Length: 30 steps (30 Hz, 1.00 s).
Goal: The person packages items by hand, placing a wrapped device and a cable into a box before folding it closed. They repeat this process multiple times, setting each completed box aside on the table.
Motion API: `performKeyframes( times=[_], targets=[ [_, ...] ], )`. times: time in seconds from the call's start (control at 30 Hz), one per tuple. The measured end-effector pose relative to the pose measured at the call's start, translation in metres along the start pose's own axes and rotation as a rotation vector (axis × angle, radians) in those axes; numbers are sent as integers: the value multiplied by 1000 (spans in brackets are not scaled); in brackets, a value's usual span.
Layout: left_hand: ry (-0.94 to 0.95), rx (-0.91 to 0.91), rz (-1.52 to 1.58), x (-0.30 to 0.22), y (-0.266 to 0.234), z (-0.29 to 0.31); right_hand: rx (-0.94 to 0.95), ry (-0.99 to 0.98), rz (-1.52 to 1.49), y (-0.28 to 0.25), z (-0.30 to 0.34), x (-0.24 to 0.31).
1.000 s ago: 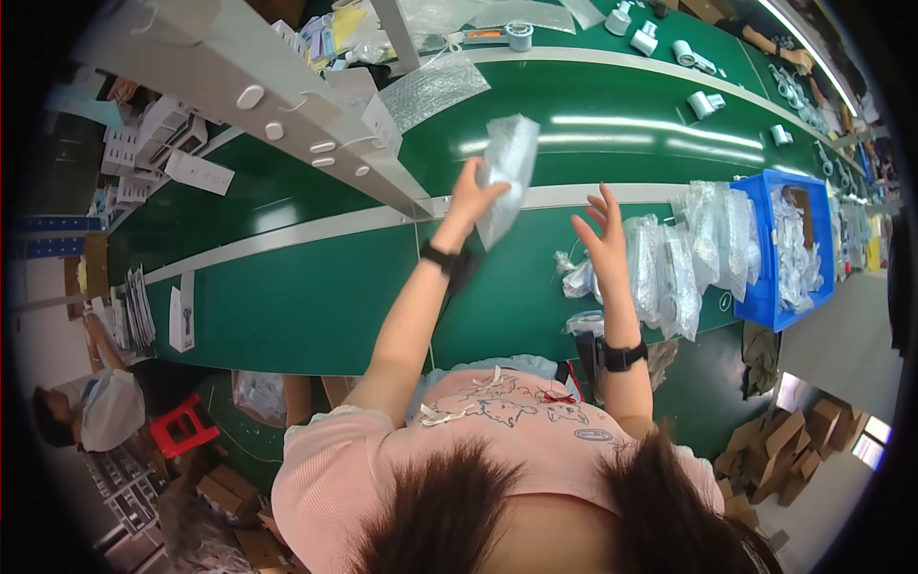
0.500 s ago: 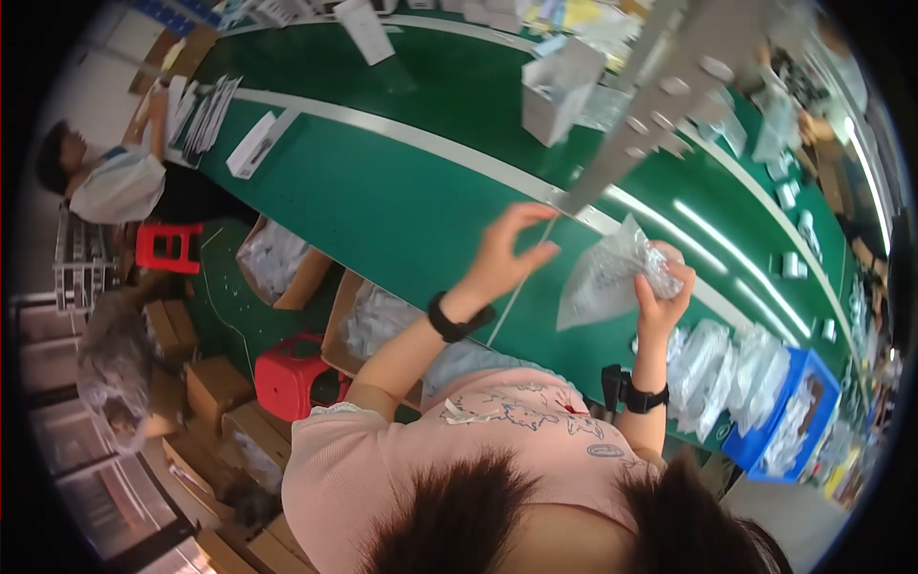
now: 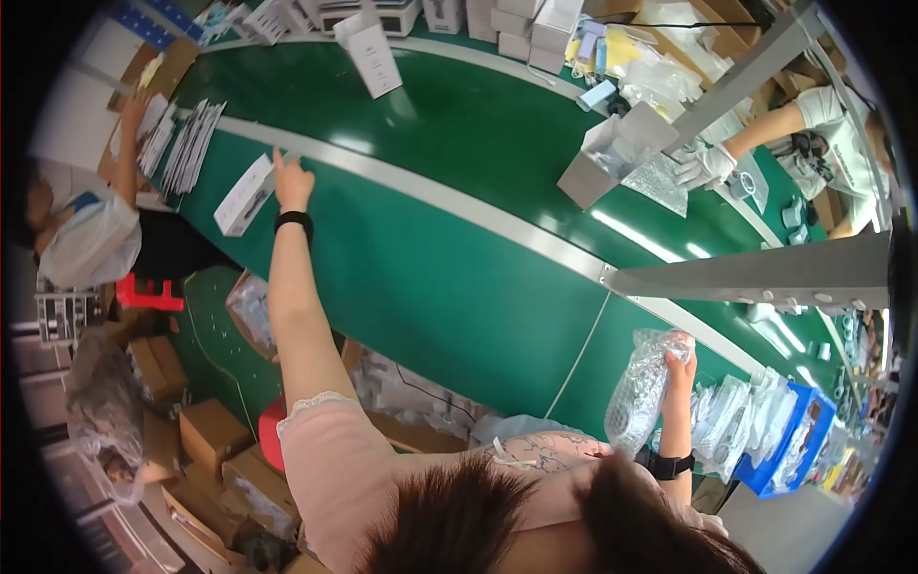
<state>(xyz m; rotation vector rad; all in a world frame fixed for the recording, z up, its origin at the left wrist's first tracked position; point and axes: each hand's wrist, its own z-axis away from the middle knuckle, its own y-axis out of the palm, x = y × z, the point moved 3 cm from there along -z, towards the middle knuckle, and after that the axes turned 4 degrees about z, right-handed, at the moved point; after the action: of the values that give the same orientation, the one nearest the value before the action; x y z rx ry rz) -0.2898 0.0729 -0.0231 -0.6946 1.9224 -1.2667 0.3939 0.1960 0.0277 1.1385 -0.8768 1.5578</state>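
Observation:
My right hand [image 3: 680,367] is closed on the end of a clear bubble-wrap bag [image 3: 635,394], which hangs over the near right part of the green bench; I cannot make out what is inside it. Far to the left, my left hand [image 3: 293,182] reaches out with its forefinger stretched and nothing in its grasp. Beside it a white box [image 3: 245,195] with a dark picture on its side lies on the bench. Whether the fingertip touches the box is unclear.
A grey metal post [image 3: 755,272] crosses above the bench at right. More bubble-wrapped packs lean by a blue crate [image 3: 801,442]. An open carton [image 3: 612,158] sits on the belt, near a co-worker's gloved hand [image 3: 706,165]. Another person stands at far left by stacked flat sheets [image 3: 194,143].
My left hand has swung far left, from near the bag to beside the white box. The bag has turned upright in my right hand. The view has shifted.

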Motion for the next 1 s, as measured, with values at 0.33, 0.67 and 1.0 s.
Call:
performKeyframes(
  times=[0.33,0.67,1.0],
  targets=[
    [112,-116,81,19,1,-18,198,-21,143,31,-9,19],
    [498,626,1560,-270,-147,226,619,-11,-102,27,-9,34],
    [332,1698,1991,-378,-101,339,1045,242,-257,8,22,-18]
  ],
)
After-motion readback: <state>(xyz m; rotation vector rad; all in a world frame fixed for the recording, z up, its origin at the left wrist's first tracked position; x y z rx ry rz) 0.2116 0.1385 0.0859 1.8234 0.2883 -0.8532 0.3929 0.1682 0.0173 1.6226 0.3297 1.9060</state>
